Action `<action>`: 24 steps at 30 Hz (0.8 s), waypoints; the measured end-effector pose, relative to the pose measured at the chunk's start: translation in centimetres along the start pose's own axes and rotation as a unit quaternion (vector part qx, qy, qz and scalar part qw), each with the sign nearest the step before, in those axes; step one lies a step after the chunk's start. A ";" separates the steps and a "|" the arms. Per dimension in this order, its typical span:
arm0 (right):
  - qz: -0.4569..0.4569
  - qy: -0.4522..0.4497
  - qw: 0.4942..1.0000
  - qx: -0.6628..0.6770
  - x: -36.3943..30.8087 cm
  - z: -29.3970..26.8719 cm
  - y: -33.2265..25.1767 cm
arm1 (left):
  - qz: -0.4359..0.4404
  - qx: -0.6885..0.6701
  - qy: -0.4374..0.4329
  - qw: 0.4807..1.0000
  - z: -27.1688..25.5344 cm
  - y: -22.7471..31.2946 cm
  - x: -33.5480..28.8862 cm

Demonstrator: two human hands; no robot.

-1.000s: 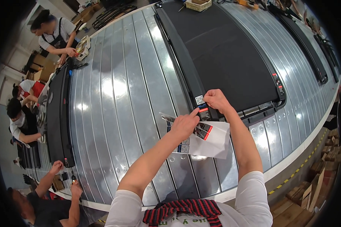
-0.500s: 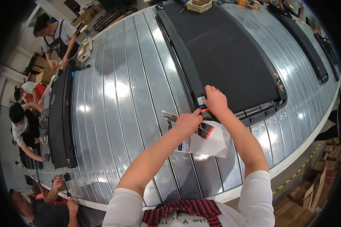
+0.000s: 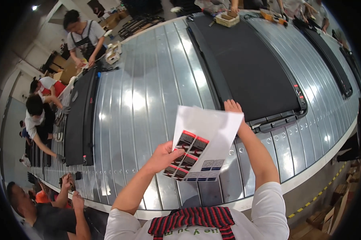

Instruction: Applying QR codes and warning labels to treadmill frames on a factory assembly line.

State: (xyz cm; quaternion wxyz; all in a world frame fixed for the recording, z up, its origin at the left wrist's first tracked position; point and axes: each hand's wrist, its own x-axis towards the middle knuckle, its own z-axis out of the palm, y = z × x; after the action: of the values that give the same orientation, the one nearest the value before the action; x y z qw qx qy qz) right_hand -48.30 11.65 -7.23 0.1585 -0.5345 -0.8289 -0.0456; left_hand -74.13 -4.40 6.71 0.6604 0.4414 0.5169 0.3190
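My left hand [image 3: 163, 157] grips a white sheet of stickers [image 3: 216, 128] by its left edge, thumb on top. Red-and-black labels and small blue-and-white ones cover part of the sheet, which is raised above the metal table. My right hand [image 3: 233, 105] lies at the near left corner of a large black panel [image 3: 248, 64] in a dark frame, fingers stretched out. Part of that hand and the corner are hidden behind the sheet. Red labels [image 3: 298, 94] sit at the panel's near right corner.
Other black panels lie left [image 3: 79, 120] and far right [image 3: 326, 60] on the ribbed metal table [image 3: 148, 120]. A small box [image 3: 227, 20] stands at the panel's far end. Several people work along the left side and far edge. Wooden pieces [image 3: 328, 212] lie lower right.
My left hand has lifted the sticker sheet off the table and brought it nearer, turned. My right hand stays at the panel corner, its fingers now straighter. The view has shifted left.
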 end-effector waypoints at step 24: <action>0.136 0.051 0.795 0.588 -19.7 -17.9 -28.1 | 0.217 -0.208 0.113 0.947 2.7 -9.4 -15.4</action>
State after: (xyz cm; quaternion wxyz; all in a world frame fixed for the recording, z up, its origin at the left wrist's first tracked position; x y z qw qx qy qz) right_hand -62.38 -21.79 6.18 0.4894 -0.4424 -0.6051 0.4456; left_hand -75.92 -22.46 4.54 0.5895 0.3573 0.4019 0.6028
